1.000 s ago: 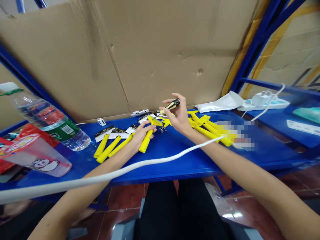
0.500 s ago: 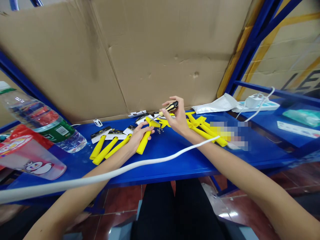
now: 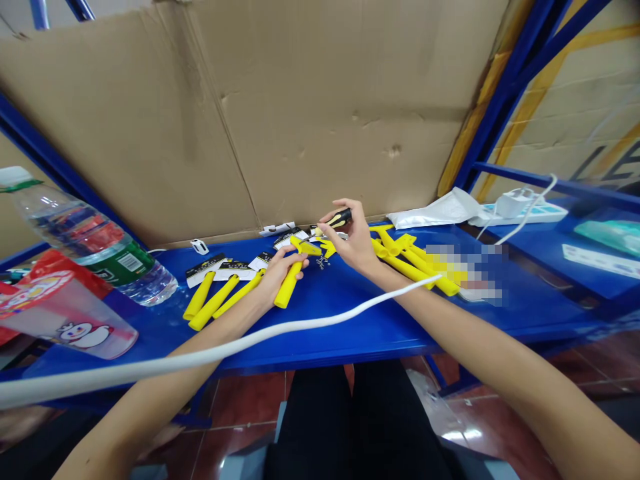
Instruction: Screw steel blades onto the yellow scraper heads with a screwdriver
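Note:
My left hand (image 3: 281, 272) is closed around a yellow plastic handle (image 3: 287, 287) with a flared head, which points up and away from me. In my right hand (image 3: 356, 237) is a screwdriver (image 3: 336, 221) with a black and cream grip. It slants down to the left, its tip at the head of the yellow handle; exact contact is too small to tell. Small metal screws (image 3: 324, 260) lie scattered on the blue table just right of that head. Several yellow pieces (image 3: 327, 248) sit behind them, partly hidden by my right hand.
Yellow handles (image 3: 215, 301) with black-and-white cards lie at left; more yellow handles (image 3: 407, 267) lie at right. A water bottle (image 3: 100, 240) and a plastic cup (image 3: 85, 320) stand at far left. A white cable (image 3: 280, 328) crosses in front. A power strip (image 3: 525, 213) is back right.
The screwdriver's grip has tilted lower and shifted slightly left, with my right fingers repositioned around it. My left hand still holds the yellow handle in nearly the same place.

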Demonstrator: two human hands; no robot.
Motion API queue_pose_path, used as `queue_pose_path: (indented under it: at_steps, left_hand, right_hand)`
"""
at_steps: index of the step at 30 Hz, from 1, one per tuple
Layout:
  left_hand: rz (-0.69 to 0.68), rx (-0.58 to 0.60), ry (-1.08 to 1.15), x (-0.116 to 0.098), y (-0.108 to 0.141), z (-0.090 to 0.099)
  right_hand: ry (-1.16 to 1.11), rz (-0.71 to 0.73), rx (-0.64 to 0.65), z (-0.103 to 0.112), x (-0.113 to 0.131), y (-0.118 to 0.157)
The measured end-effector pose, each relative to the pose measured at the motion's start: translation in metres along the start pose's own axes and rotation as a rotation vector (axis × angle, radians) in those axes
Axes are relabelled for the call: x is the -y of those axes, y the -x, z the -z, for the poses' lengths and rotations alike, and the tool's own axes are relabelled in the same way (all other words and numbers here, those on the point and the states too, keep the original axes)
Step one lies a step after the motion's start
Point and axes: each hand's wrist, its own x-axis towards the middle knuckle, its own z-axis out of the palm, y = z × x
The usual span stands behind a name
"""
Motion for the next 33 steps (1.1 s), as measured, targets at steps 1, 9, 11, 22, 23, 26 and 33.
queue_pose_path:
  at_steps: [1,9,11,22,23,26,33]
  left_hand:
    - [0.000,0.000,-0.003,0.001,0.000,0.000]
    - [-0.006,0.005,-0.020,0.000,0.003,-0.002]
    - [0.001,0.017,-0.033,-0.002,0.006,-0.003]
    - [0.010,0.030,-0.040,-0.003,0.008,-0.003]
    - [0.009,0.030,-0.038,-0.002,0.007,-0.003]
    - [0.004,0.031,-0.029,-0.002,0.007,-0.002]
    - [0.011,0.028,-0.031,-0.003,0.008,-0.003]
  right_hand:
    - [0.039,0.011,-0.012,0.001,0.000,0.000]
    - [0.001,-0.005,0.004,0.004,-0.001,-0.003]
    - [0.045,-0.002,-0.041,0.005,-0.002,-0.003]
    - [0.053,-0.015,-0.036,0.007,-0.004,-0.003]
    - [0.036,0.004,-0.017,0.007,-0.004,-0.003]
    - [-0.036,0.025,0.046,0.007,-0.001,-0.003]
    - [-0.001,0.046,0.049,0.007,-0.001,-0.003]
